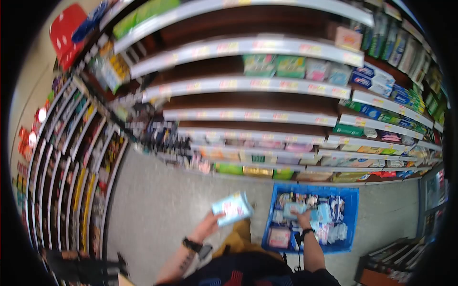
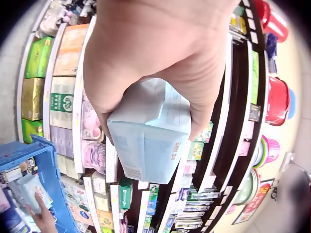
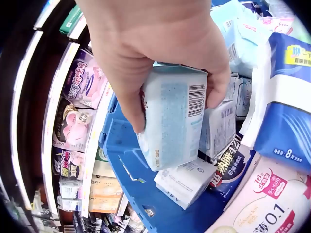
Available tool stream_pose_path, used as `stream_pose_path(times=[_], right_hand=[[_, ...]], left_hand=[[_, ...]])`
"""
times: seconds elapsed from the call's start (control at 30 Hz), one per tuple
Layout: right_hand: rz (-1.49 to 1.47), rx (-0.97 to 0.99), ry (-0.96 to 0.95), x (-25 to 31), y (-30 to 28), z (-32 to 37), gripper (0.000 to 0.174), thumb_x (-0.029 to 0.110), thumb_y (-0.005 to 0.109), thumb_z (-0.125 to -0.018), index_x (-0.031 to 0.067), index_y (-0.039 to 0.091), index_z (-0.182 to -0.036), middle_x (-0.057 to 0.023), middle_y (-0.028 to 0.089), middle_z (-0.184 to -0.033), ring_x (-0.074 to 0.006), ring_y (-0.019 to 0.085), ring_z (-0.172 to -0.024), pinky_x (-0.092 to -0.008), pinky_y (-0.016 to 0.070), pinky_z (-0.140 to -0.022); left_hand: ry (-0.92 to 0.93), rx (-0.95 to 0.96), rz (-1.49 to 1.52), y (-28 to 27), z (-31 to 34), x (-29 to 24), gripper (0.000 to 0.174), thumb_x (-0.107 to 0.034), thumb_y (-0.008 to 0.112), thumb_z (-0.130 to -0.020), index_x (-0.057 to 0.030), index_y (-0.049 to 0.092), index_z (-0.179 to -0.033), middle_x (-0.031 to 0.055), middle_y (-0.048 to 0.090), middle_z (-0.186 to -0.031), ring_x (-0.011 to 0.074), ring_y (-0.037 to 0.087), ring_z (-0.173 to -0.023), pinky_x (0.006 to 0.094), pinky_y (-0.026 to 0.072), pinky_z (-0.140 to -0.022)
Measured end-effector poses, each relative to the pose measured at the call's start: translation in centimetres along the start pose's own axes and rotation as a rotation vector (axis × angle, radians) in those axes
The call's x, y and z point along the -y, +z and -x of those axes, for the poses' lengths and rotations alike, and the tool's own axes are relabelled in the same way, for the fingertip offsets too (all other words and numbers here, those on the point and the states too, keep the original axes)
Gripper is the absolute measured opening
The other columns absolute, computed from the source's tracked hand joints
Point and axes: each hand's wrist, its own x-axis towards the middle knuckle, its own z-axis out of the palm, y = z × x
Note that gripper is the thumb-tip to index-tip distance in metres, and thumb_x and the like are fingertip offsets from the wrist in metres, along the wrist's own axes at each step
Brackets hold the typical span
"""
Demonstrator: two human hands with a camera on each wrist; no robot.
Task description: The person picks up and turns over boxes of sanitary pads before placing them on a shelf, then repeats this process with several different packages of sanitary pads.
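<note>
Hands and packets in a shop aisle. The left hand grips the first light blue packet between thumb and fingers, which press on opposite sides; the packet is clear of the crate, above the grey floor. The right hand grips the second light blue packet in the same manner, inside or just above the blue crate; which of the 2 cannot be told. Beside this packet, the crate contains a white packet, a pink packet marked 0.1 and a blue-and-white packet marked 8. Dark wristbands encircle both wrists. Behind the crate, shelves with white price edges carry further packaged goods.
</note>
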Motion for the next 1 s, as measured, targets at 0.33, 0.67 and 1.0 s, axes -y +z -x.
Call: stream_pose_path(times=[0.33,0.67,1.0], right_hand=[[-0.075,0.171,0.078,21.9,-5.8,10.8,0.084,0.014,0.090,-0.064,0.0051,0.043,-0.133,-0.0089,0.065,-0.114,-0.0223,0.065,-0.100,-0.0367,0.0545,-0.071],[-0.622,0.430,-0.212,39.0,-5.2,23.9,0.064,0.005,0.076,-0.081,-0.0002,0.044,-0.136,-0.0119,0.062,-0.122,-0.0218,0.061,-0.113,-0.0346,0.0478,-0.098],[-0.696,0.337,-0.188,41.0,1.8,30.0,0.057,0.014,0.068,-0.092,0.0014,0.040,-0.140,-0.0114,0.057,-0.130,-0.0199,0.056,-0.120,-0.0347,0.0434,-0.103]], left_hand=[[0.182,0.063,-0.120,7.2,2.0,-6.3,0.071,-0.007,0.076,-0.083,0.0022,0.036,-0.141,0.0134,0.054,-0.133,0.0229,0.052,-0.125,0.0371,0.0452,-0.104],[0.211,0.206,-0.300,11.1,2.2,-7.4,0.083,-0.015,0.079,-0.082,-0.0049,0.029,-0.147,0.0132,0.044,-0.139,0.0247,0.044,-0.131,0.0403,0.0393,-0.107],[0.005,0.249,-0.324,6.6,-0.2,-7.3,0.074,-0.029,0.069,-0.091,-0.0078,0.026,-0.148,0.0143,0.043,-0.139,0.0242,0.044,-0.131,0.0394,0.0390,-0.107]])
